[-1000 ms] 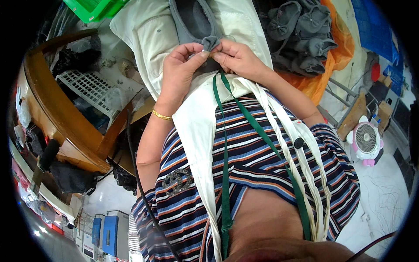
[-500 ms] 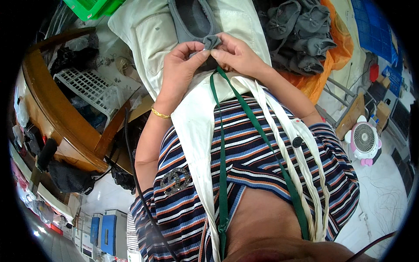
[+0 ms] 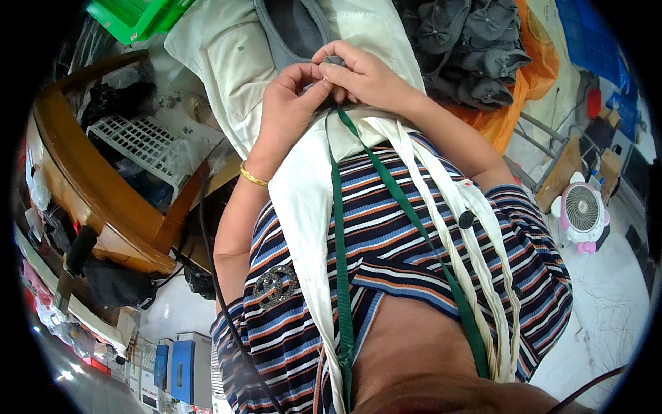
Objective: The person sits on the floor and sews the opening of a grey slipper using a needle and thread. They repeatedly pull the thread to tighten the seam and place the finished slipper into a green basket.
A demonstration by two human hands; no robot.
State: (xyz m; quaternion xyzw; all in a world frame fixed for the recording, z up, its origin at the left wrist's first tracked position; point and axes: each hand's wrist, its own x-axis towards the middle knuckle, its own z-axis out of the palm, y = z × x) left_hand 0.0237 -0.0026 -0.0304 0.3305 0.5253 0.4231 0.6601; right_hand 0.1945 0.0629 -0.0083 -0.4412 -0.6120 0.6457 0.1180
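Note:
A grey cloth slipper [image 3: 270, 41] lies on my lap, its opening facing up and its front end toward my body. My left hand [image 3: 293, 96] is closed round that front end, thumb and fingers pinched together. My right hand [image 3: 369, 79] reaches over from the right, its thumb and forefinger pinched close to the left thumb. Whatever sits between the right fingertips is too small or too covered to make out. Only a scrap of the slipper's grey bow [image 3: 334, 61] shows between the fingers.
Several grey slippers with bows [image 3: 493, 62] are heaped at the right on an orange bag [image 3: 534, 76]. A green crate [image 3: 134, 21] stands at the far left. Left of me are a curved wooden frame [image 3: 89, 186] and a white basket [image 3: 131, 141]. A small fan [image 3: 581, 208] is at the right.
My right hand has moved left and turned over the slipper's front, now covering most of the bow that showed before. The left hand has kept its hold.

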